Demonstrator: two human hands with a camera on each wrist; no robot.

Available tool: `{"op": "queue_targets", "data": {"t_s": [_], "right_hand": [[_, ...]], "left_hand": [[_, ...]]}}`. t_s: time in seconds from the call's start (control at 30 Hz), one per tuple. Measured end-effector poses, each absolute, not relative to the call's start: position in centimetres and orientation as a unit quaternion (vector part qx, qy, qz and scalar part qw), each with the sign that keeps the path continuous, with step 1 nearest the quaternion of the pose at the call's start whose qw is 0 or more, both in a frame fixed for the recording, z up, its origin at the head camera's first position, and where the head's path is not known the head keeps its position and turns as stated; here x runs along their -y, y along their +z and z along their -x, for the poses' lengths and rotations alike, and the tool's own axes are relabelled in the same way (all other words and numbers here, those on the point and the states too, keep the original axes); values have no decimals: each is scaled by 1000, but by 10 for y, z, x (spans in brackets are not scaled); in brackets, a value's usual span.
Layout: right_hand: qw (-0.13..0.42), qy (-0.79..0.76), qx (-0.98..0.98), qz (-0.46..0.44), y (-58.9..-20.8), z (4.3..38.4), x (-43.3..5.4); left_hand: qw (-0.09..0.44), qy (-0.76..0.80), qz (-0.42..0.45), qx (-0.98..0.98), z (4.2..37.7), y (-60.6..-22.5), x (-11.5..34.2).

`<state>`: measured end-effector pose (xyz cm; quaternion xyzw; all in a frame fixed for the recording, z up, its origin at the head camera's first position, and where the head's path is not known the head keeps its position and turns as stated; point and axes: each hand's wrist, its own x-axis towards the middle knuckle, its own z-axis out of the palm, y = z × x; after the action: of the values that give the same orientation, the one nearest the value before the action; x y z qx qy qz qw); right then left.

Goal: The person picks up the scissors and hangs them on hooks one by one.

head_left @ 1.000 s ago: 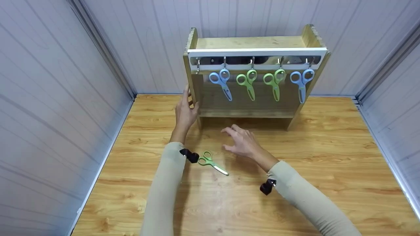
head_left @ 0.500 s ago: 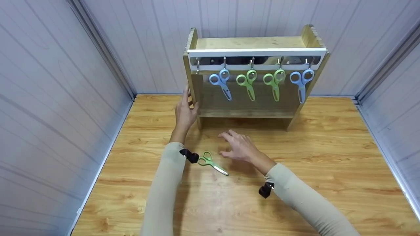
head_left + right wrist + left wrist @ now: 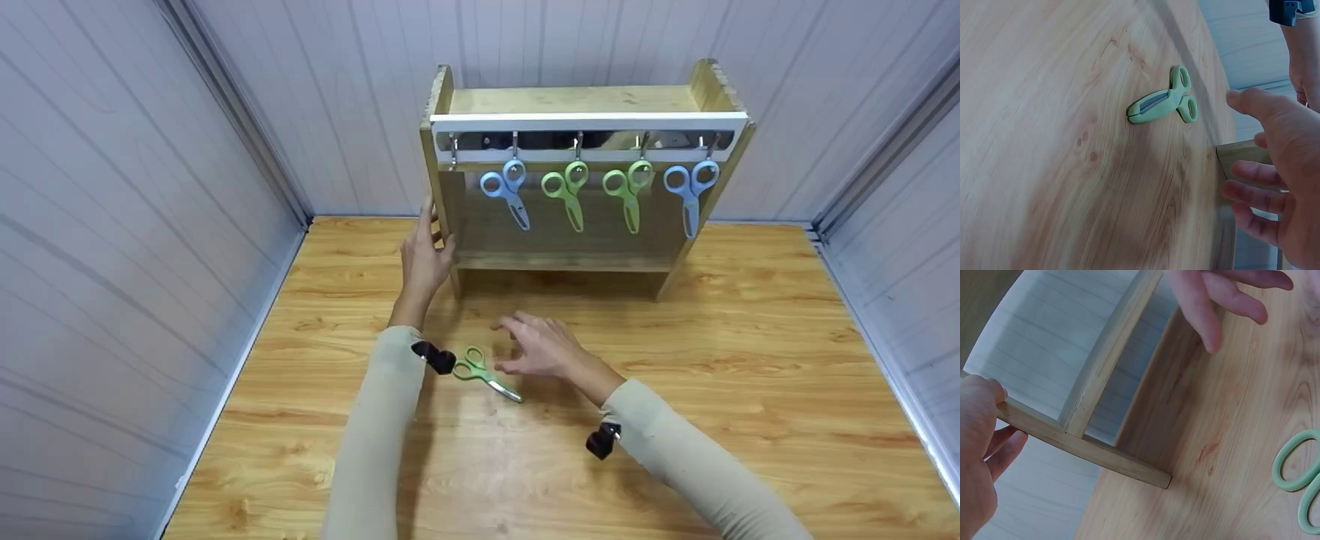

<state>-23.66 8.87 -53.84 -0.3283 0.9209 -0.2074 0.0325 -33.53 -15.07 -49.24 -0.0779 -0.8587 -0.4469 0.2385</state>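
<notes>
Looking like purpose-built recording booth or test cell, not lived-in room. Pale ribbed panel walls (image 3: 112, 225) enclosing wooden table (image 3: 750, 360) on three sides, metal corner strips running down at far corners. Wooden rack (image 3: 577, 97) standing at table's far edge, hooks carrying four small scissors (image 3: 570, 191), blue and green. Fifth pair lying on table.

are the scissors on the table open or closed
Closed: the green scissors lie flat on the table, blades together in one piece, handle loops side by side. The right hand hovers beside them, not touching.

Grey panel walls (image 3: 112, 187), wood tabletop (image 3: 750, 360)
</notes>
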Motion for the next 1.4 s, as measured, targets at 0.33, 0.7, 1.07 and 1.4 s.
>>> {"op": "queue_targets", "data": {"t_s": [0.33, 0.7, 1.07, 1.4], "right_hand": [[85, -207, -922, 317, -543, 233, -83], [105, -203, -925, 303, -551, 229, -76], [102, -183, -930, 302, -564, 220, -71], [107, -179, -925, 317, -565, 219, -68]], "left_hand": [[234, -447, 75, 860, 335, -493, 151], [234, -454, 76, 856, 334, -493, 152], [231, -447, 74, 861, 335, -492, 151], [229, -444, 69, 863, 335, -492, 152]]}}
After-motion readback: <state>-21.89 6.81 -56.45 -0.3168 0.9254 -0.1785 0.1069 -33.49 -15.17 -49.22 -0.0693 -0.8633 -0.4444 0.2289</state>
